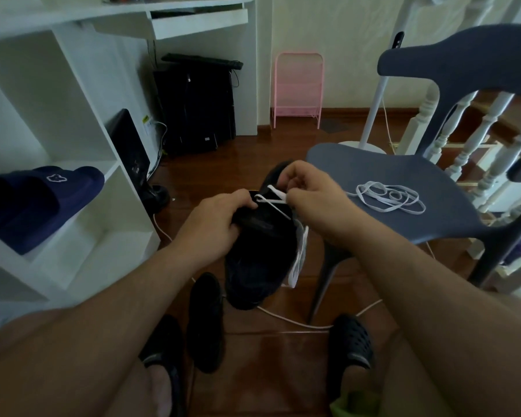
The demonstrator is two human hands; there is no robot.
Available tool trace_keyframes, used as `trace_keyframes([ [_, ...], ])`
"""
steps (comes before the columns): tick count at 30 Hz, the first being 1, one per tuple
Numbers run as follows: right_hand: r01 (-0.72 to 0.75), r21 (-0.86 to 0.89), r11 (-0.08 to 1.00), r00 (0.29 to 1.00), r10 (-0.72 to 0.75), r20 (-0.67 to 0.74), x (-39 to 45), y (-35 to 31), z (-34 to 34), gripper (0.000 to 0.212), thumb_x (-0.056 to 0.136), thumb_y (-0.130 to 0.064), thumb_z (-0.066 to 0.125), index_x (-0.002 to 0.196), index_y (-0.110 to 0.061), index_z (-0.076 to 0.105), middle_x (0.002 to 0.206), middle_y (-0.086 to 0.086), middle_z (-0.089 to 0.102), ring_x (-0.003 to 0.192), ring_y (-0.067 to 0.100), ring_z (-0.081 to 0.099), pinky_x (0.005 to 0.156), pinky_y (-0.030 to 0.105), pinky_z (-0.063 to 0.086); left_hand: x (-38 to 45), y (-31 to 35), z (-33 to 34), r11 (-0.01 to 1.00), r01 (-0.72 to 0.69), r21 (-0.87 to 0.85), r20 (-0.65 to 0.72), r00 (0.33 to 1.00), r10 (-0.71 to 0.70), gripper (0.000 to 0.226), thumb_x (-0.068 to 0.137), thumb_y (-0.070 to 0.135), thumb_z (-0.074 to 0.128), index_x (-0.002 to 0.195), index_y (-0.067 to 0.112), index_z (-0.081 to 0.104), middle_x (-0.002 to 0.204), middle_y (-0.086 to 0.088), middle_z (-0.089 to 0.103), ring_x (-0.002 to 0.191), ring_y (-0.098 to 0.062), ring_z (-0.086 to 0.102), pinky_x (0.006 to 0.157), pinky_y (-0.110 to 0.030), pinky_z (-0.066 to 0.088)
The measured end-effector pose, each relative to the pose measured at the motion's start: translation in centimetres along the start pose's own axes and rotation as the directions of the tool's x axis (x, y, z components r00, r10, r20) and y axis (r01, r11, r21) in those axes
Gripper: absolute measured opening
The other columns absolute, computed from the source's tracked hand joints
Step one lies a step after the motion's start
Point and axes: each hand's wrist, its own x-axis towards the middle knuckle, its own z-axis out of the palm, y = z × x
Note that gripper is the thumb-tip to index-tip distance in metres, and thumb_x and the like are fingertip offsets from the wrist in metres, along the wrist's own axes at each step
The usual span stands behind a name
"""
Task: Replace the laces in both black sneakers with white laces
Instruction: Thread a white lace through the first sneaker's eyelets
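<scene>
Threading is under way on the first black sneaker [262, 251], held in the air just left of the grey chair [403, 188]; the left hand [214, 224] grips its upper, the right hand [310, 188] pinches the white lace [272, 201] at the eyelets; next, probably, the tip must find the following eyelet; the shoe's long axis runs away from the person, which end is the toe unclear; a spare white lace [388, 197] lies on the chair; the second sneaker [206, 320] waits on the floor below.

Two black sneakers, one held [259, 254] and one on the floor [206, 322], two white laces, one threaded [272, 200] and one coiled on the chair [388, 197], two hands, left [214, 224] and right [312, 191], one grey chair [403, 206], two navy slides [39, 203], one pink rack [298, 85]
</scene>
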Motion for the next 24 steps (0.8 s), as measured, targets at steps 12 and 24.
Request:
trace_keyframes([
  [12, 0.203, -0.064, 0.977, 0.975, -0.208, -0.083, -1.5, -0.2, 0.3, 0.034, 0.09, -0.001, 0.076, 0.107, -0.03, 0.069, 0.094, -0.009, 0.071, 0.092, 0.007, 0.071, 0.088, 0.03, 0.061, -0.3, 0.6, 0.1, 0.994, -0.106, 0.04, -0.25, 0.962, 0.112, 0.03, 0.093, 0.003, 0.065, 0.11, 0.023, 0.051, 0.087, 0.007, 0.06, 0.076, -0.021, 0.061, 0.059, -0.032, 0.046],
  [24, 0.214, -0.457, 0.864, 0.953, -0.287, -0.096, -1.4, -1.0, 0.5, 0.028, 0.091, -0.017, 0.074, 0.11, -0.032, 0.06, 0.094, -0.016, 0.073, 0.102, 0.017, 0.059, 0.091, 0.04, 0.049, -0.4, 1.6, -0.7, 0.997, -0.076, 0.017, -0.366, 0.928, 0.077, 0.027, 0.091, 0.003, 0.068, 0.113, 0.016, 0.056, 0.085, 0.013, 0.055, 0.072, -0.011, 0.054, 0.057, -0.017, 0.035],
])
